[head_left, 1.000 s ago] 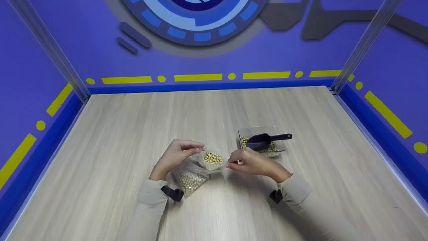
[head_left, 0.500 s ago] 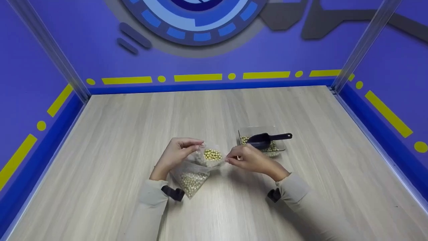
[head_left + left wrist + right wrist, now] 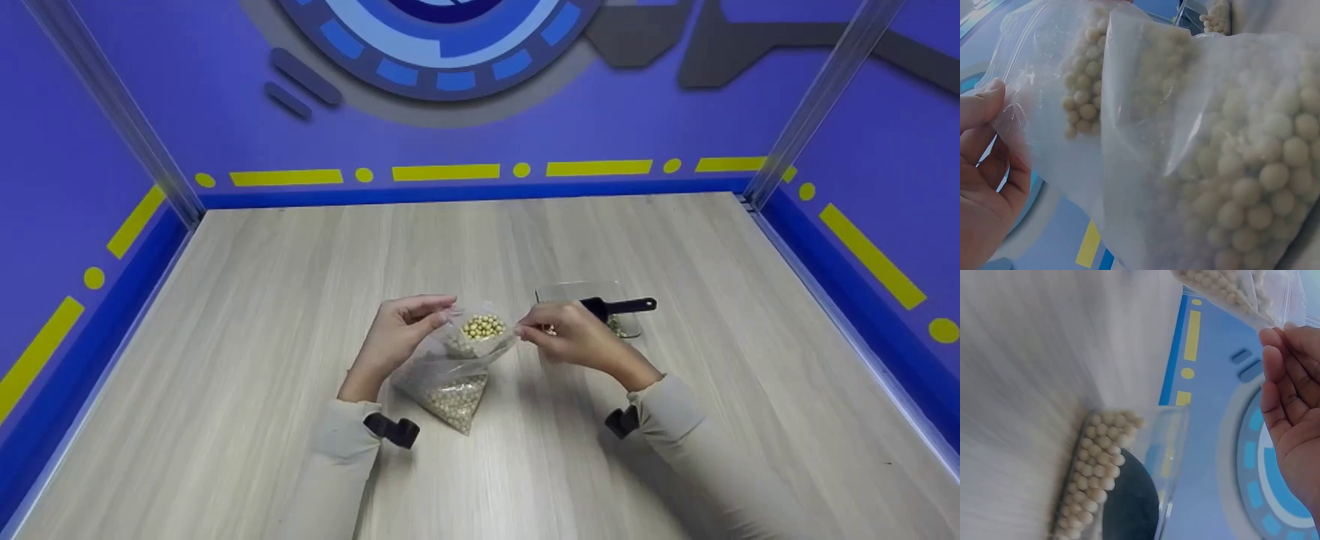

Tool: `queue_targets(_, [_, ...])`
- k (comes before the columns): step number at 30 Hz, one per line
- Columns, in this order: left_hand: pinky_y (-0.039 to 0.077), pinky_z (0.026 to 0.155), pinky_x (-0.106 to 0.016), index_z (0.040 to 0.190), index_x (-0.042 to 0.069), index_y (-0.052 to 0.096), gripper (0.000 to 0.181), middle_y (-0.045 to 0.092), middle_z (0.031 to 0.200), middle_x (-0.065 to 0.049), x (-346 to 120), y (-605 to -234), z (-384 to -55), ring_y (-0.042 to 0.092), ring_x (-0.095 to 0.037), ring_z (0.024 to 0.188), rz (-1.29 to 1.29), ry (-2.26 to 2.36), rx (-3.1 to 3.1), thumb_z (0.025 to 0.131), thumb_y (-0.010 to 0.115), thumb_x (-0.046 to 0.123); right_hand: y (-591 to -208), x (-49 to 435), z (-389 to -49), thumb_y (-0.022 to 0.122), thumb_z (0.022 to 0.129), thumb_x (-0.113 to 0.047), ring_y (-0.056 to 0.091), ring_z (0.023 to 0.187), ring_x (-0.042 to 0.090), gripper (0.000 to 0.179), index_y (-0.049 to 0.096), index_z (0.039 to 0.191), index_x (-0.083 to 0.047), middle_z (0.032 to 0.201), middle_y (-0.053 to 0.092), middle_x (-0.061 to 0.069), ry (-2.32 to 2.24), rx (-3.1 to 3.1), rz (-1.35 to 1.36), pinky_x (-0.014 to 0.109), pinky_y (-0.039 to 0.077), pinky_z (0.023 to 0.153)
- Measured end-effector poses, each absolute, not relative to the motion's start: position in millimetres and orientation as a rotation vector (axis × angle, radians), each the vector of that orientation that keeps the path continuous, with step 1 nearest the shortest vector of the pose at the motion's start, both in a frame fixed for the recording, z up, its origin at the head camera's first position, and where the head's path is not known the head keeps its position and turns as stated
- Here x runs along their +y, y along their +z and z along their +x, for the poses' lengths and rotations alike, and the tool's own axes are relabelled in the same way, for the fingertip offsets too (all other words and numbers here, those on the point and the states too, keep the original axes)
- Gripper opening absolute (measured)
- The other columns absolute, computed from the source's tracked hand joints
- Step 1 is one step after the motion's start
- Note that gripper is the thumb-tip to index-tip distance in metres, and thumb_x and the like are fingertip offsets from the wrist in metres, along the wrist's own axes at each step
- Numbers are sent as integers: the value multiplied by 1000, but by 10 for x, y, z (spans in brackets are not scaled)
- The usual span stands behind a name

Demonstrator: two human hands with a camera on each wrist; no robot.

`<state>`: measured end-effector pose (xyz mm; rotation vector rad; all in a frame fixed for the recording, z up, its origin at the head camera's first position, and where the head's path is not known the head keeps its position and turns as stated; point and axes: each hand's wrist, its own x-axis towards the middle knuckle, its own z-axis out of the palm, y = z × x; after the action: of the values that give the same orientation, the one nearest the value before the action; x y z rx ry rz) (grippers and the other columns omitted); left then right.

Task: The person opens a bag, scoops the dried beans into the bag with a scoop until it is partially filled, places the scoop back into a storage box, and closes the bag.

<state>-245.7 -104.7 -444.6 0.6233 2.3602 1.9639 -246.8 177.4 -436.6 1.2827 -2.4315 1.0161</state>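
A clear plastic zip bag (image 3: 455, 401) bulges with round, pale yellow beans (image 3: 1275, 174). In the head view its mouth gapes upward and beans (image 3: 482, 326) show inside; its lower corner hangs toward the person. The left hand (image 3: 397, 337) pinches the left side of the mouth between thumb and fingers, near the zip strip (image 3: 1022, 42). On the opposite side, the right hand (image 3: 581, 336) pinches the rim with thumb and forefinger, its other fingers curved loosely. Whether the bag's bottom touches the table cannot be told.
Just beyond the right hand stands a clear plastic box (image 3: 1176, 450) of the same beans (image 3: 1092, 472), partly hidden in the head view. A black scoop (image 3: 630, 306) lies in it, handle over the right rim. Blue-purple panels (image 3: 480, 142) edge the wooden table (image 3: 300, 262).
Both hands have moved away from the person, carrying the bag's mouth with them. The bag's lower corner has swung right, and the right hand now covers part of the box.
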Motion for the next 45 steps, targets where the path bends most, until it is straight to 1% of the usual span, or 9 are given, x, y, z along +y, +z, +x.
queue_targets(6, [52, 86, -21, 118, -1, 67, 30, 66, 115, -24, -1001, -4370, -2447, 66, -4, 96, 620, 2058, 2330, 89, 64, 7, -4253, 1806, -2484, 65, 90, -9, 58, 68, 8, 10, 74, 88, -5, 77, 70, 2, 1037, -2379, 1243, 25, 49, 59])
queue_targets(11, [53, 85, -23, 117, 0, 68, 29, 69, 112, -20, -973, -4297, -2426, 67, -6, 95, 620, 2106, 2317, 89, 65, 7, -4166, 1828, -2508, 65, 89, -6, 56, 69, 9, 9, 74, 89, -4, 77, 69, 3, 1102, -2343, 1237, 24, 48, 61])
queue_targets(17, [53, 86, -24, 116, -2, 67, 29, 70, 110, -18, -946, -4237, -2394, 67, -8, 95, 624, 2154, 2292, 88, 66, 5, -4057, 1853, -2492, 65, 90, -8, 63, 76, 11, 11, 74, 92, -3, 84, 72, 5, 1145, -2380, 1188, 22, 52, 68])
queue_targets(20, [53, 86, -25, 116, -3, 67, 29, 70, 110, -18, -936, -4212, -2375, 68, -9, 96, 623, 2181, 2257, 88, 65, 4, -4011, 1865, -2489, 65, 90, -8, 63, 76, 9, 10, 74, 92, -4, 84, 72, 5, 1133, -2374, 1156, 21, 52, 67])
queue_targets(25, [53, 85, -24, 123, 0, 64, 33, 71, 110, -15, -930, -4205, -2355, 68, -10, 97, 581, 2191, 2215, 90, 64, 6, -4002, 1892, -2508, 65, 90, -8, 59, 72, 4, 10, 75, 90, -5, 81, 71, 3, 1145, -2378, 1098, 19, 49, 63])
queue_targets(30, [53, 81, -22, 127, 2, 61, 39, 72, 106, -13, -931, -4249, -2365, 67, -9, 91, 518, 2184, 2206, 89, 66, 7, -4067, 1918, -2522, 66, 90, -13, 57, 74, 3, 10, 74, 91, -8, 82, 69, 0, 1259, -2483, 999, 20, 48, 66])
queue_targets(35, [55, 77, -25, 112, 0, 69, 28, 73, 98, -9, -934, -4281, -2370, 66, -13, 83, 496, 2187, 2252, 86, 70, 9, -4119, 1885, -2498, 67, 89, -16, 57, 78, 6, 11, 72, 94, -8, 86, 68, 2, 1364, -2516, 949, 21, 48, 70])
queue_targets(38, [55, 74, -26, 102, -2, 71, 21, 71, 92, -6, -935, -4293, -2370, 64, -14, 79, 477, 2219, 2248, 84, 72, 9, -4144, 1853, -2477, 67, 89, -17, 57, 79, 7, 11, 71, 93, -7, 87, 69, 3, 1384, -2491, 915, 21, 47, 70])
queue_targets(45, [55, 72, -26, 93, -3, 69, 14, 67, 84, -4, -934, -4280, -2372, 63, -15, 76, 374, 2266, 2186, 82, 73, 6, -4215, 1808, -2464, 68, 88, -13, 57, 77, 4, 10, 70, 87, -3, 86, 70, 5, 1357, -2408, 858, 18, 47, 67])
